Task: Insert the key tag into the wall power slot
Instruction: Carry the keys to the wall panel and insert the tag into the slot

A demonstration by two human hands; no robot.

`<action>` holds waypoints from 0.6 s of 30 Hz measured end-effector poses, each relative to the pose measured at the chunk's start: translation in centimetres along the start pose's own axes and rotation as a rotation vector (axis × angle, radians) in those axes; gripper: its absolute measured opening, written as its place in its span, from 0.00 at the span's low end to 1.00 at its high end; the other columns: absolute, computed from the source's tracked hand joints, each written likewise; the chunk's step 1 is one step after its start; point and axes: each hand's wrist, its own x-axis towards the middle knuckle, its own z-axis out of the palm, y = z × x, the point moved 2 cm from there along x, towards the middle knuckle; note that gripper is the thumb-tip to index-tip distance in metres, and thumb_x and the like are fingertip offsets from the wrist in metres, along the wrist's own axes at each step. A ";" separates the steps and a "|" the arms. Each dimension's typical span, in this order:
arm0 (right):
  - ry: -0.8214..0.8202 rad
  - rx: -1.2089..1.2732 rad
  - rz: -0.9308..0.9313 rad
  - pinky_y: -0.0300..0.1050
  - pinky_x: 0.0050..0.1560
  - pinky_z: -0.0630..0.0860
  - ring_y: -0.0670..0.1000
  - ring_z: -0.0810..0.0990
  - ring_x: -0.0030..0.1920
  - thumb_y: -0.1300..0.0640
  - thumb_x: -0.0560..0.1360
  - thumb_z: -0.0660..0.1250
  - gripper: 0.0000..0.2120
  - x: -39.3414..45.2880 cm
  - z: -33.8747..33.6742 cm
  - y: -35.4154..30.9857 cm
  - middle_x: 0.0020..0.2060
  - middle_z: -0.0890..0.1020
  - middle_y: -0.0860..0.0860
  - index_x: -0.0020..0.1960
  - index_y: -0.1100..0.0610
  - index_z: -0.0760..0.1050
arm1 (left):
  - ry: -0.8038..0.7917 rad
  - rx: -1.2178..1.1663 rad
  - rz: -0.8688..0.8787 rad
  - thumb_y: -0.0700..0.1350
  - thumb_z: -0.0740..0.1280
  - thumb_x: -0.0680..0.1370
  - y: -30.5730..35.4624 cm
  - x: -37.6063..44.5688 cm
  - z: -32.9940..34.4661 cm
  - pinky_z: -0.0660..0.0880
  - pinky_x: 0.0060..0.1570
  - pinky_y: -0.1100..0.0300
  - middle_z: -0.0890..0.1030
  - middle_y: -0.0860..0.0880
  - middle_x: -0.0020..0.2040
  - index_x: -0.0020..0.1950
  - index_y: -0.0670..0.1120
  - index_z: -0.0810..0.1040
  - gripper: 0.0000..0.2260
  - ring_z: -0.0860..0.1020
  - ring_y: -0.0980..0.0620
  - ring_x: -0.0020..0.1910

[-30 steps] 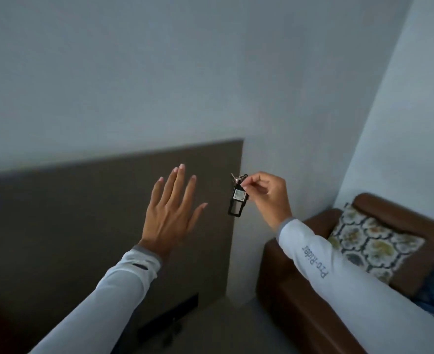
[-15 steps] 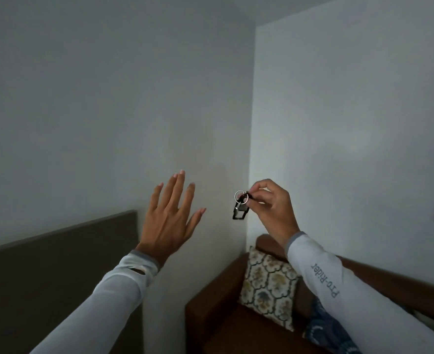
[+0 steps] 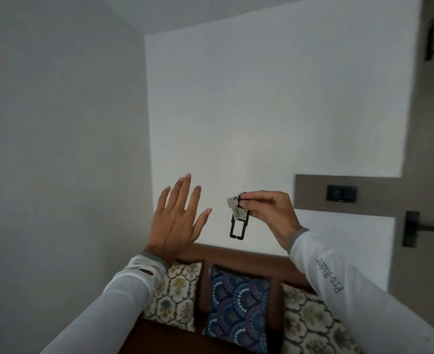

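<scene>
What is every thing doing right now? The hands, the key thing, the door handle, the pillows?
left hand: open, fingers spread, holding nothing
right hand: pinched shut on the key tag
key tag: hanging in the air, not in any slot
wall plate: dark, nothing in it
door handle: level, nobody touching it
pillows: three, leaning upright on the sofa

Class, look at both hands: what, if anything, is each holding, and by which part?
The right hand pinches the key tag at its top end, by the ring; the tag dangles below. The left hand is open, holding nothing.
</scene>
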 end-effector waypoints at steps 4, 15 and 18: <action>0.126 -0.059 -0.056 0.41 0.46 0.85 0.51 0.87 0.41 0.67 0.64 0.81 0.10 1.2 -7.9 -0.7 0.41 0.88 0.58 0.45 0.65 0.85 | 0.023 -0.077 0.044 0.58 0.56 0.88 7.6 4.8 4.5 0.77 0.71 0.37 0.75 0.33 0.78 0.72 0.39 0.79 0.27 0.78 0.34 0.74; 0.222 -0.181 -0.059 0.55 0.45 0.82 0.60 0.84 0.42 0.75 0.66 0.77 0.19 10.8 -30.2 2.9 0.43 0.84 0.66 0.45 0.57 0.72 | 0.133 -0.228 0.079 0.60 0.51 0.89 27.2 17.0 19.8 0.71 0.76 0.36 0.68 0.34 0.83 0.83 0.41 0.69 0.30 0.71 0.36 0.80; 0.223 -0.197 -0.075 0.50 0.41 0.84 0.61 0.84 0.44 0.75 0.67 0.76 0.21 13.8 -35.8 3.2 0.46 0.84 0.69 0.47 0.56 0.71 | 0.136 -0.246 0.064 0.61 0.49 0.89 31.0 20.2 23.8 0.69 0.77 0.35 0.65 0.35 0.84 0.85 0.41 0.65 0.31 0.67 0.36 0.83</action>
